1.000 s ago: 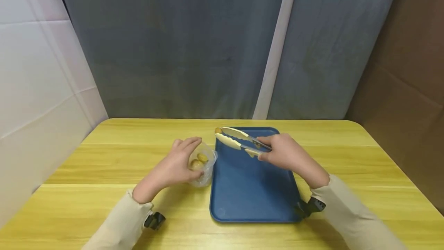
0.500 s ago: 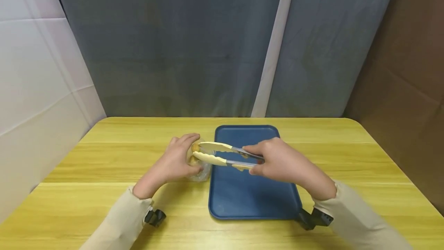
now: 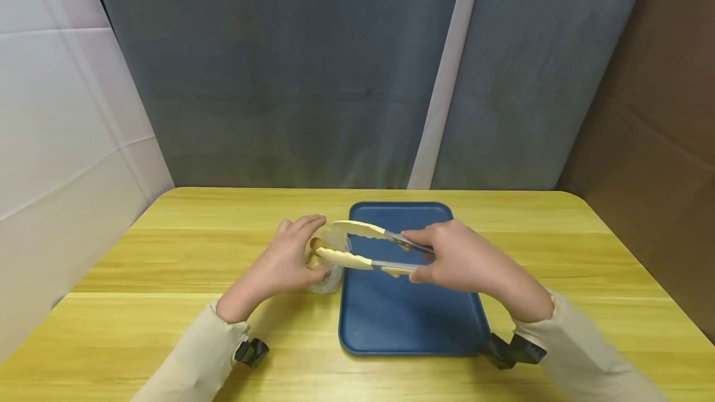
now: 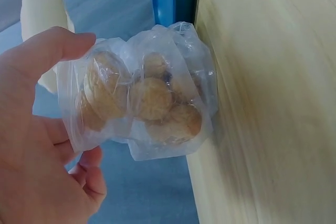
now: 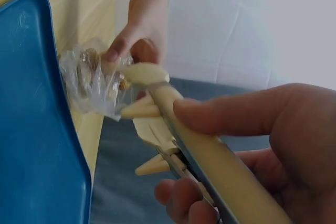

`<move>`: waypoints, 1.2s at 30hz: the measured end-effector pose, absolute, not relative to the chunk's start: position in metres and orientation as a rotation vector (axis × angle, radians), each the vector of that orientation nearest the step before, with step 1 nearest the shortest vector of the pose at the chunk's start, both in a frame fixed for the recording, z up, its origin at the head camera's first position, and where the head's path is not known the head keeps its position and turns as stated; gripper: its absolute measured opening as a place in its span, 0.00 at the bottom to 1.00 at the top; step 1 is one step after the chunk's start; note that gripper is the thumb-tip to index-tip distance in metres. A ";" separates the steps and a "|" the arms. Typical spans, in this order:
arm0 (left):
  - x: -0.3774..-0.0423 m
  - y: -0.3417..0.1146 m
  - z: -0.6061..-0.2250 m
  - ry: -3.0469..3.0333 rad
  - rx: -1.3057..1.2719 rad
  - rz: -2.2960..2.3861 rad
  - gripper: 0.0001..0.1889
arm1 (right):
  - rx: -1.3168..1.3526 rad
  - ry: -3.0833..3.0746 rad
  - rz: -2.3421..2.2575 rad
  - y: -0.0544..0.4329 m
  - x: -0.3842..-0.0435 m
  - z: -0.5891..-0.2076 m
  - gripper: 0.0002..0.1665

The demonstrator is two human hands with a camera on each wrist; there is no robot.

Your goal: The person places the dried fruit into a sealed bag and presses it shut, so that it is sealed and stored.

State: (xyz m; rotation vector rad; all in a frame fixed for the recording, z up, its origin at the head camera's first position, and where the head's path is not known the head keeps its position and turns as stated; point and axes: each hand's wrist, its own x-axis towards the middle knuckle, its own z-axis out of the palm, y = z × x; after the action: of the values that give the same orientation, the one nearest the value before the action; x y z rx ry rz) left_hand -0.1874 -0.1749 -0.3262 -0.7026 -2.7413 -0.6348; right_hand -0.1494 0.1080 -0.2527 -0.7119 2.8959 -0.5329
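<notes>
My left hand holds a clear plastic bag near its mouth, thumb and fingers curled round it. Inside sit several round brown walnuts, seen through the plastic in the left wrist view. My right hand grips metal tongs with cream scalloped tips. The tongs' arms are spread apart, their tips at the bag's mouth. One walnut shows beside the lower tip; no grip on it is visible. My left hand hides part of the bag in the head view.
A blue tray lies on the wooden table, just right of the bag. The tongs and my right hand are above it. Grey curtains hang behind the table, with a white sheet at left and a brown one at right.
The tongs moved left from the tray's far left corner to the bag's mouth, carrying a walnut. Their tips then spread apart and the walnut came free. My left hand stayed at the bag.
</notes>
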 end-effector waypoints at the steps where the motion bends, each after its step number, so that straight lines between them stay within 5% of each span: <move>1: -0.187 -0.175 -0.326 -2.742 -0.703 -0.638 0.46 | -0.687 2.902 -0.537 0.112 -0.150 -0.253 0.42; 10: -0.186 -0.180 -0.324 -2.761 -0.699 -0.623 0.45 | -0.444 2.947 -0.693 0.165 -0.160 -0.281 0.51; 17: -0.187 -0.183 -0.322 -2.813 -0.652 -0.678 0.49 | -0.288 3.003 -0.793 0.214 -0.175 -0.307 0.37; 22: -0.189 -0.188 -0.322 -2.828 -0.649 -0.710 0.47 | -0.157 3.040 -0.762 0.237 -0.180 -0.325 0.39; 30: -0.189 -0.205 -0.321 -2.757 -0.650 -0.860 0.23 | -0.049 3.092 -0.704 0.245 -0.184 -0.351 0.29; 36: -0.186 -0.214 -0.319 -2.709 -0.558 -0.883 0.15 | 0.022 3.113 -0.655 0.240 -0.182 -0.359 0.36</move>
State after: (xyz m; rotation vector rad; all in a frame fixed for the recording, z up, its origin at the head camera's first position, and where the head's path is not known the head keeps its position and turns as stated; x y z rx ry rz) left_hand -0.1862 -0.2145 -0.3191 -0.5578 -2.7095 -0.8834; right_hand -0.1818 0.2397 -0.3591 0.0220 3.1127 -0.6554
